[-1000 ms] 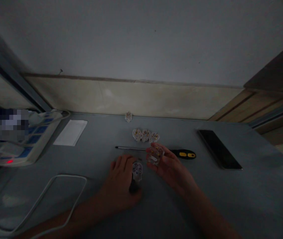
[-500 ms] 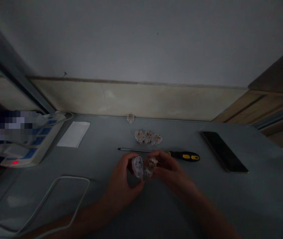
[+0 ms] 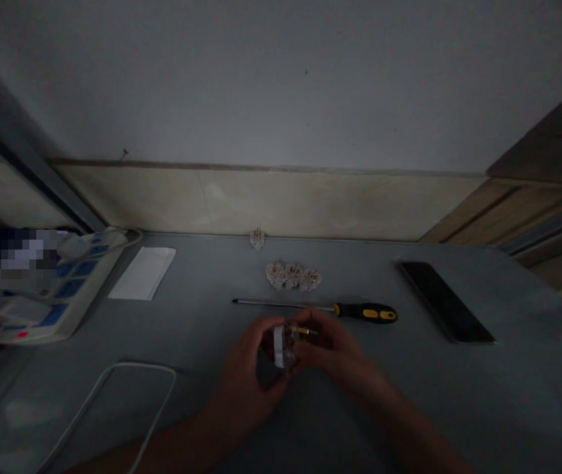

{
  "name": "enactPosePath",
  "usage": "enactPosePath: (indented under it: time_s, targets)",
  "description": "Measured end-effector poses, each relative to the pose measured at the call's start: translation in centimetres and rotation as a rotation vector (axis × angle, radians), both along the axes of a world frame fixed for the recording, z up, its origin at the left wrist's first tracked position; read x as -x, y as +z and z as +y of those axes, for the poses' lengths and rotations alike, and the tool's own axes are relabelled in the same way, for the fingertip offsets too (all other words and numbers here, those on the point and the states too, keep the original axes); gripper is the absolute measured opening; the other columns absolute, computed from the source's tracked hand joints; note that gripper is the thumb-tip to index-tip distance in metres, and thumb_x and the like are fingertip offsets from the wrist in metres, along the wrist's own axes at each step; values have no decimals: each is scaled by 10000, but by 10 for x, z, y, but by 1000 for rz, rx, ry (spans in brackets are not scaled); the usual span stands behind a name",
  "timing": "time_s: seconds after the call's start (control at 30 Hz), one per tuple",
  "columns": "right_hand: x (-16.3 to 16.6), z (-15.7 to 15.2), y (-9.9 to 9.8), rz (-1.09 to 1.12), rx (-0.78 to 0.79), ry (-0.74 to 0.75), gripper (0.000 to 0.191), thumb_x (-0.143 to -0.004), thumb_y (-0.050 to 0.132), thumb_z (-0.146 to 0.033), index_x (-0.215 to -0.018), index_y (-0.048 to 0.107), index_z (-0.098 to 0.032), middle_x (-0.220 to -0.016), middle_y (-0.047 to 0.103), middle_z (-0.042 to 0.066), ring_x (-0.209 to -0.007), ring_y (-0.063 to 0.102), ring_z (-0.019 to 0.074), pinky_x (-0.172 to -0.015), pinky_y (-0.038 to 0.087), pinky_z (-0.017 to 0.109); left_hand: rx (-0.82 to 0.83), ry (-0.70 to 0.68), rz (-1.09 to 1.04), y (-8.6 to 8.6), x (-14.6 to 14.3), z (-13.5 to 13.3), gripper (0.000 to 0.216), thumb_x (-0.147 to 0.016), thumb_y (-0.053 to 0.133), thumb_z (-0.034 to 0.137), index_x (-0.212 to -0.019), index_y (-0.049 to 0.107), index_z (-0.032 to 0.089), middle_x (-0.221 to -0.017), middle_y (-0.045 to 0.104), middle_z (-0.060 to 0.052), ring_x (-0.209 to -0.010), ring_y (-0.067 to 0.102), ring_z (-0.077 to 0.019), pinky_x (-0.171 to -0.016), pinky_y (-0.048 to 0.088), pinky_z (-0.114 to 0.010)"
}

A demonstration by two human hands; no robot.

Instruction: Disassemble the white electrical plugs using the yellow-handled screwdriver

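Observation:
Between my two hands, the pale plug cover (image 3: pixel 279 346) and the clear plug body (image 3: pixel 291 339) are pressed face to face. My left hand (image 3: pixel 241 375) is closed, fingertips and thumb gripping the cover from the left. On the right, the fingers and thumb of my right hand (image 3: pixel 337 345) pinch the plug body, whose brass prongs point right. Just beyond lies a screwdriver (image 3: pixel 364 312) with a black and yellow handle, its shaft pointing left. Three clear plugs (image 3: pixel 293 275) stand in a row behind it, prongs up. Another clear plug (image 3: pixel 257 239) sits near the wall.
A dark phone (image 3: pixel 443 301) lies at the right on the grey table (image 3: pixel 202 329). White paper (image 3: pixel 143 273) rests at the left beside a power strip (image 3: pixel 71 306) with a red light. A white cable (image 3: pixel 127 364) loops in front of it, near my left forearm.
The plug cover and the plug body, held apart and tilted before, have been brought together. The plug body has turned so its prongs point right. Both hands are slightly lower in view.

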State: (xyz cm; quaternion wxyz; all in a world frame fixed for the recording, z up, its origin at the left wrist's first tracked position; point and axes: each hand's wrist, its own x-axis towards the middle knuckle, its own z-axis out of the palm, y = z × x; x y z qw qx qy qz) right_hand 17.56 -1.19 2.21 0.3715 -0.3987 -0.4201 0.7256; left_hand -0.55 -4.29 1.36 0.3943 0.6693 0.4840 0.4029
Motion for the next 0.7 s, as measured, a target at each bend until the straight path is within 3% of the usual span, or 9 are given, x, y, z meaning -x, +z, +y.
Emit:
enactPosePath:
  time_s: [0.13, 0.33, 0.7]
  targets:
    - [-4, 4, 0, -1, -10, 7, 416, -719, 823, -430, -931, 561, -185, -873, 647, -4, -660, 638, 101, -601, 559, 251, 34, -10, -7, 2, 0, 0, 566, -738, 645, 109, -1262, 483, 247, -1170, 672, -77, -1025, 653, -257, -896, 525, -431]
    - [-2, 4, 1, -23, -46, 25, 405, -699, 850, -346, -909, 538, -194, -826, 656, -14, -652, 630, 97, -552, 524, 213, 33, 6, -17, 3, 0, -1, 549, -752, 656, 132, -1264, 494, 242, -1154, 690, -79, -995, 667, -261, -887, 535, -447]
    - [4, -1, -5, -32, -54, 27, 434, -711, 832, -398, -919, 511, -192, -777, 670, -15, -607, 640, 106, -529, 529, 222, 7, 0, 51, 5, 1, -1, 601, -737, 688, 116, -1304, 530, 240, -1014, 716, -38, -850, 675, -214, -820, 559, -386]
